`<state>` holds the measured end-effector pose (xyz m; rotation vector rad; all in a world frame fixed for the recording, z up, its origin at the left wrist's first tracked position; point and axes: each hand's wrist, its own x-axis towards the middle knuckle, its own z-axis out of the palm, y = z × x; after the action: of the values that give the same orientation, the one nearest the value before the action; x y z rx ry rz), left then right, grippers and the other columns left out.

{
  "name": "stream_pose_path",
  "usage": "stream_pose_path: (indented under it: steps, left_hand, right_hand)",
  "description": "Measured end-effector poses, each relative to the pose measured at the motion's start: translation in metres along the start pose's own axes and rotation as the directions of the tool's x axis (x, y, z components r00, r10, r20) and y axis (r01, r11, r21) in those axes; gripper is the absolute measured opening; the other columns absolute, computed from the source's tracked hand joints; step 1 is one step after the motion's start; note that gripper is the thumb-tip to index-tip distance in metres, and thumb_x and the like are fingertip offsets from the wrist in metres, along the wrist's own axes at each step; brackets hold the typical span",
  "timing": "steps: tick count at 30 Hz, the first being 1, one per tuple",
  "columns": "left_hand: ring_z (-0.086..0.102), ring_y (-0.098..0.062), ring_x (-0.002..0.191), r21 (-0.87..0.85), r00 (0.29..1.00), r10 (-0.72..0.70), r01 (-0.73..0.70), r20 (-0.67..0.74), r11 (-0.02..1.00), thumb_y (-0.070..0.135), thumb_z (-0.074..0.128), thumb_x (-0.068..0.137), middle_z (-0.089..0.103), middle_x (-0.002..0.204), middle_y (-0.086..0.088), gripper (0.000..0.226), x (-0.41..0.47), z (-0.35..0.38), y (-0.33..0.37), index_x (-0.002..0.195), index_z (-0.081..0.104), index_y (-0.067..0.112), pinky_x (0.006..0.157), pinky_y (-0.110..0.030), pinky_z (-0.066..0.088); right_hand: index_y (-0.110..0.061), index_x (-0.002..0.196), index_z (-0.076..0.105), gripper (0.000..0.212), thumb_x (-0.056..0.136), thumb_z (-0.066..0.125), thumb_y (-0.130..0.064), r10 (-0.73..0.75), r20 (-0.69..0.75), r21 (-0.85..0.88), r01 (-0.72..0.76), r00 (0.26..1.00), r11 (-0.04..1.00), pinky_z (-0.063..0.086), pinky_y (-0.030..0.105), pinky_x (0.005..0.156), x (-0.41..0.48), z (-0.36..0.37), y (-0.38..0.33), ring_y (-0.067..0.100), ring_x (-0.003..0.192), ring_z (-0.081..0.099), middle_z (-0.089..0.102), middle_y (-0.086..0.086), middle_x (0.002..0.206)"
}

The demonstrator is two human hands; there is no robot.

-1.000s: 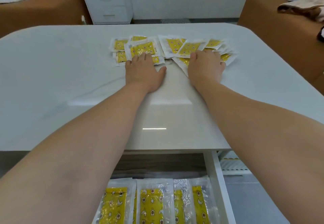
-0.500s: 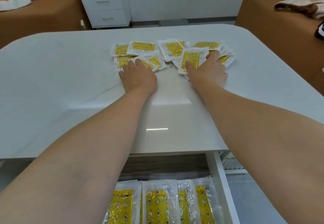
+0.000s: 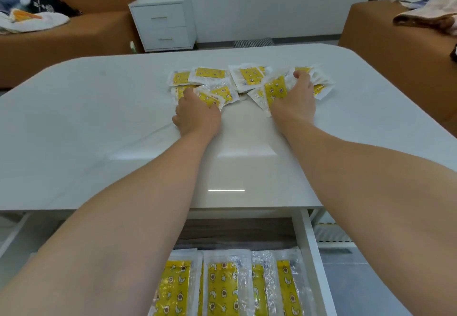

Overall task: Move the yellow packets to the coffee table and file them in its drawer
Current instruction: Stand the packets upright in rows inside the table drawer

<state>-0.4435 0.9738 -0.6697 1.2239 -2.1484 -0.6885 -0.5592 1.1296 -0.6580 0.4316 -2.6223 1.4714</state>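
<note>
Several yellow packets (image 3: 248, 76) in clear wrappers lie scattered on the far middle of the white coffee table (image 3: 99, 130). My left hand (image 3: 196, 114) curls its fingers round packets at the pile's left side. My right hand (image 3: 294, 100) grips a bunch of packets at the right side, one of them tilted up against my thumb. Below the table's near edge the open drawer (image 3: 311, 254) holds several yellow packets (image 3: 222, 288) standing in a row.
A white two-drawer cabinet (image 3: 164, 22) stands beyond the table. Brown sofas flank it, one at the left (image 3: 61, 41) with clothes on it, another at the right (image 3: 395, 33) with fabric piled on top.
Both hands went from lying flat at the pile's near edge to closing their fingers on packets. The packets have bunched and lifted under the hands.
</note>
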Motion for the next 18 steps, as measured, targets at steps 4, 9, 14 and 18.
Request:
stream_pose_path:
  steps: [4,9,14,18]
  left_hand:
    - [0.064,-0.025,0.114,-0.442,0.984,-0.146,0.177,0.104,0.879,0.02,0.061,0.089,0.065,0.13,-0.004,0.053,-0.035,-0.029,-0.003,0.141,0.052,0.019,0.099,-0.037,0.051]
    - [0.076,-0.023,0.094,-0.713,0.902,-0.172,0.419,0.395,0.562,0.009,0.073,0.09,0.079,0.1,-0.002,0.017,-0.097,-0.066,-0.015,0.104,0.074,0.018,0.092,-0.052,0.059]
    - [0.076,-0.025,0.096,-0.66,0.863,-0.171,0.478,0.475,0.579,0.003,0.074,0.087,0.079,0.101,-0.003,0.022,-0.157,-0.113,-0.032,0.107,0.071,0.013,0.091,-0.055,0.058]
    - [0.076,-0.028,0.094,-0.537,0.846,-0.139,0.445,0.515,0.717,0.001,0.079,0.081,0.079,0.098,-0.007,0.027,-0.185,-0.145,-0.052,0.103,0.069,0.013,0.091,-0.054,0.058]
  right_hand:
    - [-0.019,0.155,0.032,0.074,0.088,0.059,-0.003,0.04,0.009,0.07,-0.04,0.999,0.997,0.037,0.031,0.105,-0.015,-0.009,-0.006,0.022,0.137,0.042,0.04,0.002,0.155]
    - [-0.015,0.105,0.068,0.02,0.087,0.072,-0.023,0.21,0.044,0.271,-0.214,0.977,0.939,0.051,0.032,0.085,-0.069,-0.024,-0.007,0.026,0.098,0.065,0.067,0.001,0.098]
    - [-0.012,0.091,0.073,0.023,0.071,0.079,-0.003,0.268,0.272,0.484,-0.372,0.924,0.792,0.064,0.049,0.076,-0.15,-0.053,-0.011,0.028,0.083,0.076,0.078,0.005,0.084]
    - [-0.013,0.104,0.069,0.036,0.073,0.08,0.0,0.268,0.305,0.564,-0.4,0.914,0.723,0.063,0.05,0.083,-0.192,-0.076,-0.01,0.024,0.084,0.077,0.078,0.005,0.09]
